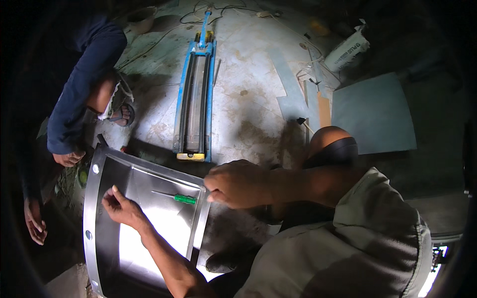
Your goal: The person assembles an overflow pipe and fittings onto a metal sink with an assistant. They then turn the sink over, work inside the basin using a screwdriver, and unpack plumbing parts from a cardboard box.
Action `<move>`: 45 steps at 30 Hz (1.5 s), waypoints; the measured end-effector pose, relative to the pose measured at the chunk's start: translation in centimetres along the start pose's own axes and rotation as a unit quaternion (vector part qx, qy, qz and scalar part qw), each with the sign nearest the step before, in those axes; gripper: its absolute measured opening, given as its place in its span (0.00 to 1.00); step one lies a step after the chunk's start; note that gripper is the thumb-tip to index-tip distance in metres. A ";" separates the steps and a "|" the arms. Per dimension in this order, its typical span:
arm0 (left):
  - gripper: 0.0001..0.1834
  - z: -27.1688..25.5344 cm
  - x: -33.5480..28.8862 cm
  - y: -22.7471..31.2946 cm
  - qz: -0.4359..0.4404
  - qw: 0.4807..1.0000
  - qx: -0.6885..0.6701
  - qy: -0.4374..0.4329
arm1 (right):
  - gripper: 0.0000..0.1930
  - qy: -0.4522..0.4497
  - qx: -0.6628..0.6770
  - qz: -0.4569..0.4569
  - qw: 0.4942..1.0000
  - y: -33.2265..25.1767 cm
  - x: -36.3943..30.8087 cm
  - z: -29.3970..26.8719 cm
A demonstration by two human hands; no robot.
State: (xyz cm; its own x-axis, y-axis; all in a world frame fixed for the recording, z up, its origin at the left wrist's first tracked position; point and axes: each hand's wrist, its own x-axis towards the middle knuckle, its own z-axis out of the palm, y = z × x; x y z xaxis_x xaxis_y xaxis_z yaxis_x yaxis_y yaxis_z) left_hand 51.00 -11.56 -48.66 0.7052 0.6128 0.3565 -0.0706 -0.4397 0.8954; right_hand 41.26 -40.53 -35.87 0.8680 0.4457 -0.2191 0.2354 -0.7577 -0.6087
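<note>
A stainless steel sink [90, 218] with round holes along its left rim lies in front of me. Over its left part is my left hand [122, 207], with the fingers bent in and pressed close together; anything small between them is hidden. My right hand [232, 183] is closed at the sink's far right corner, its fingertips near the rim. What it grips, if anything, does not show. A screwdriver [184, 198] with a green handle lies inside the sink between my hands, its shaft pointing left.
A blue manual tile cutter [208, 99] lies on the floor beyond the sink. Another person in a dark sleeve [82, 89] crouches at the left, one hand [68, 158] near the sink's corner. Grey sheet pieces [372, 114] and a white package [346, 52] lie right; cords [186, 22] run behind.
</note>
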 end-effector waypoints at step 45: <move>0.06 -4.9 -5.5 19.5 -0.100 0.956 -0.083 -0.263 | 0.49 0.346 -0.214 0.506 0.760 36.9 -16.3 -29.0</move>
State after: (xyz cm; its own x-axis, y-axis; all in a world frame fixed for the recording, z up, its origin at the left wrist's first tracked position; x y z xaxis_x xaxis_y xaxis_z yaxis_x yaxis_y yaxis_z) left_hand 42.30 -20.24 -31.87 0.9704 0.2398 0.0290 0.0227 -0.2101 0.9774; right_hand 48.45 -89.60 -32.60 0.6865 -0.7146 0.1341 -0.7145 -0.6973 -0.0579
